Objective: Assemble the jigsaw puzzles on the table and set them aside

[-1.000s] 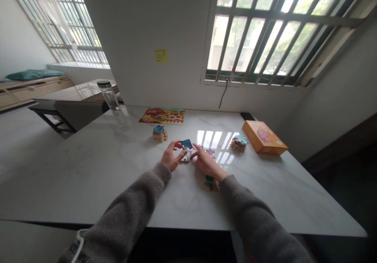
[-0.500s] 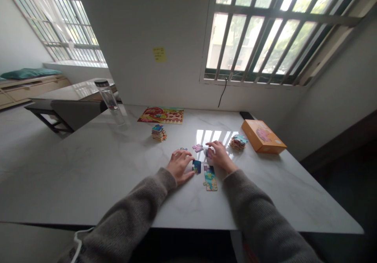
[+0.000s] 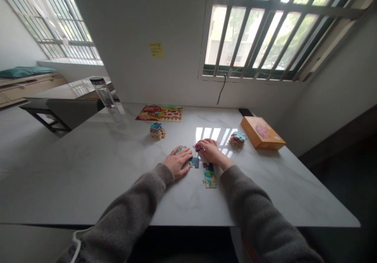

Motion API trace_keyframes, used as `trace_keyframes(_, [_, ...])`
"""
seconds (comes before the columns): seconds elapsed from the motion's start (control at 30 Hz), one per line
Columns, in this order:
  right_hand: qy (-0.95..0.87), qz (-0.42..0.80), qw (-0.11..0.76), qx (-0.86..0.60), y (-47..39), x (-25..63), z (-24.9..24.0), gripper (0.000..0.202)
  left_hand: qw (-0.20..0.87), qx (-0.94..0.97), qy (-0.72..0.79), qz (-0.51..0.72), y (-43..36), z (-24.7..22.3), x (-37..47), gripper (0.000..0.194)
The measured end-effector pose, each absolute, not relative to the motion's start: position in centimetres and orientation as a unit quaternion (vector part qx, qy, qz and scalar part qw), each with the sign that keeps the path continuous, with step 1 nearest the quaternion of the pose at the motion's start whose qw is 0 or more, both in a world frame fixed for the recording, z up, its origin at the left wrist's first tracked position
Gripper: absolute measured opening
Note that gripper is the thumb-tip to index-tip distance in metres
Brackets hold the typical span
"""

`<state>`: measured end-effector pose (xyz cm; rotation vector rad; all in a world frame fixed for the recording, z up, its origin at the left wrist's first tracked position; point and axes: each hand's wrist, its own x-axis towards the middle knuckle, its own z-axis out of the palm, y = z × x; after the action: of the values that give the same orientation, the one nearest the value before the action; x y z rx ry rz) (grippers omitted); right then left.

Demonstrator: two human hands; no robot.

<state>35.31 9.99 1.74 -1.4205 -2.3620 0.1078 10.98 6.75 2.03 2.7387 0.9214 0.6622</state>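
Blue jigsaw piece (image 3: 194,163) lies at the spread left hand's (image 3: 178,163) three o'clock, likely for steadying; at its twelve, the right hand (image 3: 208,150) pinches a purple jigsaw piece (image 3: 198,148).

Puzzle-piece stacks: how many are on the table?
2. The left stack stands in front of the picture sheet; the right stack is just left of the orange box. No other stack seems hidden.

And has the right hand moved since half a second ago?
Yes: judged against the orange box, the right hand has shifted left, farther from it.
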Motion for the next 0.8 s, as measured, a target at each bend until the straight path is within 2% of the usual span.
trace_keyframes(0.1, [-0.832, 0.043, 0.182, -0.522, 9.6, 35.7, 2.2, 0.04, 0.096, 0.914, 0.321, 0.231, 7.2, 1.7, 10.6, 0.041])
trace_keyframes(0.2, [-0.828, 0.039, 0.186, -0.527, 9.4, 35.9, 2.4, 0.044, 0.098, 0.911, 0.324, 0.234, 7.5, 1.5, 10.2, 0.041])
trace_keyframes(0.33, [-0.809, 0.049, 0.242, -0.533, 8.9, 35.5, 2.7, 0.029, 0.096, 0.909, 0.332, 0.234, 7.9, 1.4, 9.7, 0.04])
trace_keyframes(0.43, [-0.784, 0.143, 0.317, -0.514, 8.1, 34.7, 3.2, 0.017, 0.094, 0.9, 0.344, 0.25, 8.5, 1.1, 9.0, 0.035])
trace_keyframes(0.53, [-0.75, 0.267, 0.372, -0.478, 6.5, 33.4, 4.1, 0.021, 0.089, 0.894, 0.353, 0.261, 9.0, 0.8, 8.2, 0.038])
trace_keyframes(0.6, [-0.743, 0.29, 0.385, -0.465, 5.0, 32.1, 4.5, 0.022, 0.094, 0.89, 0.348, 0.28, 9.2, 0.9, 7.8, 0.045])
trace_keyframes(0.67, [-0.761, 0.288, 0.364, -0.454, 3.6, 30.7, 4.6, 0.014, 0.102, 0.878, 0.343, 0.319, 9.1, 1.3, 7.6, 0.047])
trace_keyframes(0.8, [-0.814, 0.226, 0.276, -0.459, 2.1, 28.9, 4.1, 0.004, 0.098, 0.858, 0.343, 0.369, 8.5, 2.5, 7.9, 0.03])
